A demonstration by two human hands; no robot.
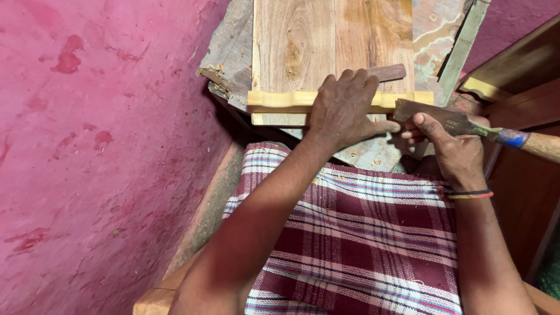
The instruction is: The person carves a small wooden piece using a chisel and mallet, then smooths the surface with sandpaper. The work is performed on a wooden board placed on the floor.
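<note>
My left hand [344, 108] presses down on a pale yellow moulded wood strip [280, 99] that lies across the near edge of a wooden board [326, 41]. The fingers curl over the strip's far side and the thumb points right. My right hand [452, 146] grips a chisel [461, 123] with a dark flat blade and a wooden handle banded in blue. The blade tip meets the right end of the strip beside my left thumb. A thin dark wooden stick [388, 72] lies on the board just beyond my left fingers.
A pink wall [99, 146] rises close on the left. The board rests on a rough grey bench [230, 52] scattered with wood shavings. Dark wooden furniture [519, 70] stands at the right. A maroon checked cloth [361, 233] covers my lap.
</note>
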